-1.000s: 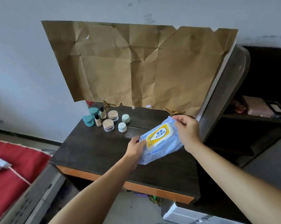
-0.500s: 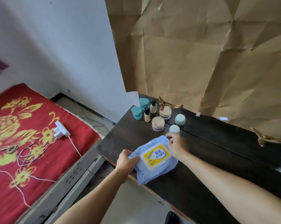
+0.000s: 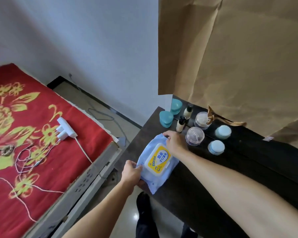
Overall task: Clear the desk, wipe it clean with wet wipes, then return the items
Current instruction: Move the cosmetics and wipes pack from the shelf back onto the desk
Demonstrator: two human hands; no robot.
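1. Your left hand (image 3: 132,174) grips the near end of the wet wipes pack (image 3: 157,162), with the thumb on top and the fingers curled underneath.
2. Your right hand (image 3: 174,143) pinches the pack's far edge, fingers curled over it.
3. The pack is pale blue and its yellow-and-white flip lid faces up, closed. It is over the near-left part of the dark desk (image 3: 230,177), with its near corner past the desk edge. Cannot tell whether it rests on the top or is held just above.
4. Far-left desk corner, just beyond your right hand: teal heart-shaped case (image 3: 165,118), small dark-capped bottle (image 3: 180,124), clear-lidded jar (image 3: 195,136). Right of those stand two pale blue jars (image 3: 216,147).
5. Creased brown paper (image 3: 239,57) hangs behind the desk.
6. Left of the desk is a bed with a red flowered cover (image 3: 33,143). A white power strip (image 3: 66,129) and thin cables lie on it.
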